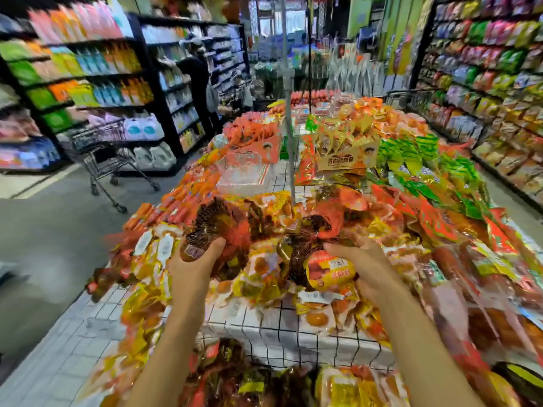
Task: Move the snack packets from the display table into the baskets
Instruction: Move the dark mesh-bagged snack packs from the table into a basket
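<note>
With the left grip (195, 261) clenched on dark packets (211, 224) and the right grip (363, 259) grasping a yellow packet (329, 270) just above the heaped counter (264, 327), both bunches are best lifted straight up, squeezed firmly so none slips.

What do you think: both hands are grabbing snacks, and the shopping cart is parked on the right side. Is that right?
Not quite. In the head view the left hand and the right hand are grabbing snacks, but the shopping cart is parked on the left side.
</note>
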